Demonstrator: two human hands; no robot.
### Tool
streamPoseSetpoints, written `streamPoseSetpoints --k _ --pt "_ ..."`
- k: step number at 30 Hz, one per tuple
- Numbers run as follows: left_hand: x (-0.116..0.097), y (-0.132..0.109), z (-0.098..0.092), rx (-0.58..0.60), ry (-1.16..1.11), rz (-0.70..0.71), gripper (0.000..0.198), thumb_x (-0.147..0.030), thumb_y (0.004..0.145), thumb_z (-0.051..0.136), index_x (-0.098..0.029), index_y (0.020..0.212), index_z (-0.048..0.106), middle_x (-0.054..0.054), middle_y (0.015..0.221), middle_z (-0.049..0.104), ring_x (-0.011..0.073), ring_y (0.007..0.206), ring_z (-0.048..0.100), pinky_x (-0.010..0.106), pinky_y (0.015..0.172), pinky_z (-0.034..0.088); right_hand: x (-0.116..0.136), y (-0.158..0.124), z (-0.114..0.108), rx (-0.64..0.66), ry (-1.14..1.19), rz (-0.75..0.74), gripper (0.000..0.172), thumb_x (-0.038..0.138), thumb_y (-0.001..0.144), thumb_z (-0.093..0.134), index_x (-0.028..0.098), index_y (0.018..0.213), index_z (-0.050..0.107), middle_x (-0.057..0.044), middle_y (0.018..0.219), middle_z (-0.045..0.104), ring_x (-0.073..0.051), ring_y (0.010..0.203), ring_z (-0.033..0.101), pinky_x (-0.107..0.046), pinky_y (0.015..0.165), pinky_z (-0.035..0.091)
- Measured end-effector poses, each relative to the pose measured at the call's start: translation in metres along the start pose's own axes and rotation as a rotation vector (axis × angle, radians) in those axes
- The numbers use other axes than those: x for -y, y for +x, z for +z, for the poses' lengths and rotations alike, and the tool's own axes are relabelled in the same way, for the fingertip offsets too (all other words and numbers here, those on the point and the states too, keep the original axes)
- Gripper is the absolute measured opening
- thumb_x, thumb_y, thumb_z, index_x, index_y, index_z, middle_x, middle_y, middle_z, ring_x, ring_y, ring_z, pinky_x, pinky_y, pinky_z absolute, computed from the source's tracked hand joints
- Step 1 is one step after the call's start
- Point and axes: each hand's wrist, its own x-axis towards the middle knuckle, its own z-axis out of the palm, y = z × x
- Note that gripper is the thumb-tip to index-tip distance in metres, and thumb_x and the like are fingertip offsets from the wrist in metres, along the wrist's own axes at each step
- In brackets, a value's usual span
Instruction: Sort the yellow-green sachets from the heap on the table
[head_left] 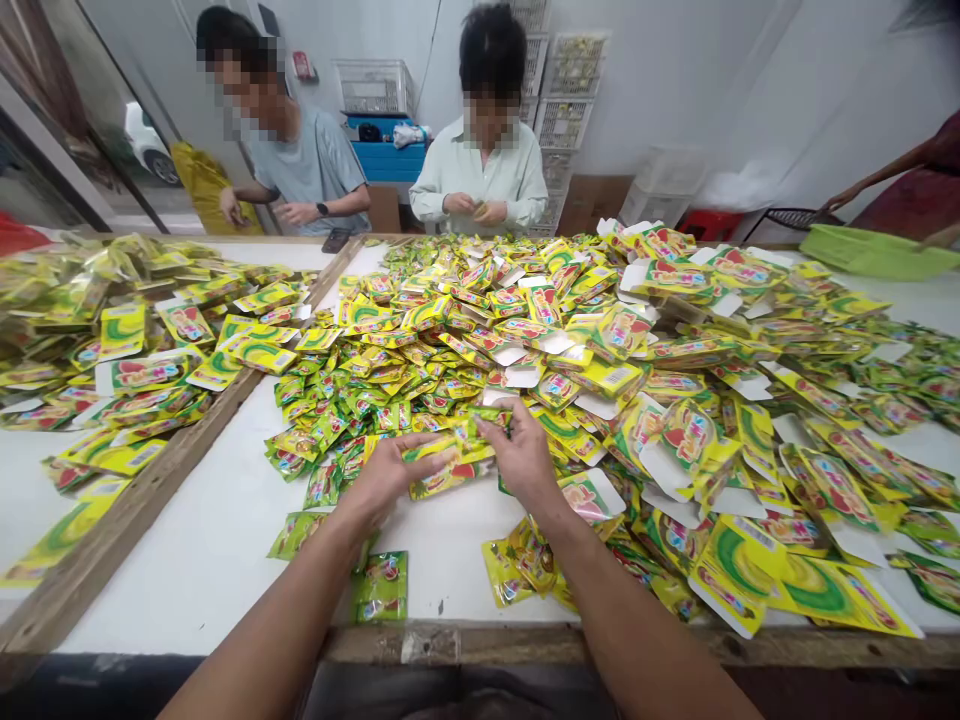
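My left hand [391,474] is closed around a small yellow printed carton [444,484], which lies on its side just above the white tabletop. Between the thumb and fingers of my right hand [527,462] is a green sachet [491,415], close against the carton's right end; my fingers partly cover it. Beyond both hands spreads a heap of green sachets [330,420]. Several yellow cartons [675,440] with white flaps standing out are piled to the right. One sachet [381,585] lies flat near the table's front edge.
A wooden strip [150,510] divides the table; more cartons [142,375] are heaped on its left. Two people sit across the table, one handling something small. At the far right, another person's arm is near a green basin [874,250]. Plastic crates [574,65] stand behind.
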Motion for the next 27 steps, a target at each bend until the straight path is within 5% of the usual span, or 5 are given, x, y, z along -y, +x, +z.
streamPoseSetpoints --k 4,15,18,21,27 --pt "0.006 0.004 -0.004 -0.102 -0.153 0.043 0.051 -0.037 0.054 0.081 -0.017 0.100 0.070 0.006 0.090 0.073 0.0196 0.078 0.066 0.029 0.075 0.049 0.001 0.003 -0.005 -0.122 -0.086 -0.014 0.020 0.037 0.075 0.058 0.022 0.088 0.053 0.001 0.072 0.056 -0.016 0.068 0.051 -0.027 0.065 0.039" --pt "0.001 0.000 0.006 -0.098 -0.282 0.058 0.046 -0.034 0.053 0.083 -0.015 0.093 0.071 0.006 0.080 0.074 0.0198 0.072 0.067 0.033 0.078 0.051 -0.005 0.004 -0.007 0.083 -0.068 0.098 0.027 0.043 0.068 0.061 0.021 0.082 0.058 0.001 0.070 0.056 -0.016 0.062 0.049 -0.026 0.057 0.038" --pt "0.005 0.001 0.001 -0.107 -0.224 0.104 0.044 -0.036 0.056 0.081 -0.015 0.094 0.071 0.007 0.086 0.073 0.0213 0.078 0.067 0.033 0.080 0.050 -0.002 0.006 -0.012 0.105 -0.125 0.054 0.022 0.038 0.067 0.062 0.020 0.078 0.059 -0.003 0.084 0.060 -0.018 0.071 0.052 -0.028 0.061 0.040" --pt "0.010 0.003 -0.001 -0.114 -0.110 0.173 0.039 -0.037 0.060 0.078 -0.016 0.092 0.072 0.008 0.098 0.071 0.0221 0.088 0.065 0.031 0.083 0.048 0.000 0.005 -0.012 0.205 -0.215 0.035 0.011 0.030 0.069 0.058 0.020 0.074 0.060 -0.002 0.075 0.058 -0.017 0.065 0.049 -0.028 0.060 0.038" --pt "0.011 0.004 0.003 -0.116 -0.124 0.101 0.040 -0.036 0.057 0.080 -0.015 0.090 0.071 0.007 0.089 0.073 0.0200 0.078 0.066 0.029 0.075 0.049 0.000 -0.001 -0.002 0.115 -0.171 -0.021 0.020 0.019 0.065 0.059 0.020 0.085 0.058 -0.002 0.085 0.056 -0.016 0.072 0.050 -0.030 0.069 0.042"
